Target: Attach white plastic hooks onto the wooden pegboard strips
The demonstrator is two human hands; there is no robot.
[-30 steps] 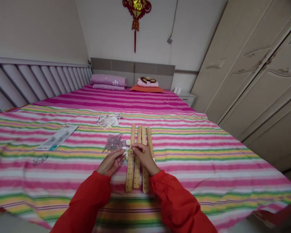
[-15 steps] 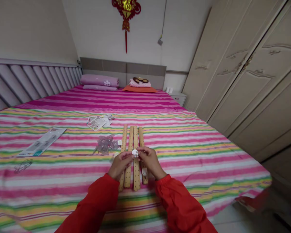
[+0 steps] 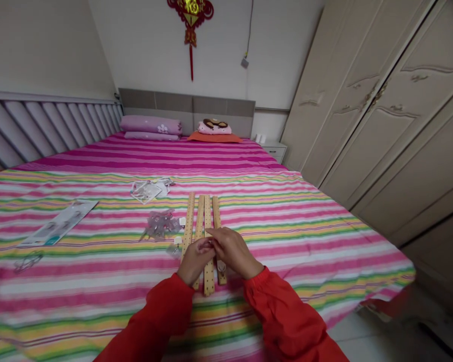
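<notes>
Several pale wooden strips (image 3: 196, 216) with rows of holes lie side by side on the striped bed cover (image 3: 287, 236). My left hand (image 3: 194, 260) and my right hand (image 3: 230, 253), both in red sleeves, meet over the near part of the strips with fingers curled together. They pinch a small white piece between them; it is mostly hidden by the fingers. Another small white round piece (image 3: 221, 266) sits on the strips just under my right hand. A clear plastic bag of small parts (image 3: 159, 224) lies just left of the strips, with small white bits (image 3: 178, 240) beside it.
A printed card (image 3: 56, 227) and a clear wrapper (image 3: 27, 261) lie at the left, more packets (image 3: 149, 189) further back. Pillows (image 3: 151, 125) rest at the headboard. A cream wardrobe (image 3: 381, 115) stands at the right, past the bed's edge. A red knot ornament (image 3: 191, 20) hangs on the wall.
Both hands have moved from the left edge of the strips to their middle and come closer together. The white piece, visible half a second ago, is now covered by the fingers. The view shifted right.
</notes>
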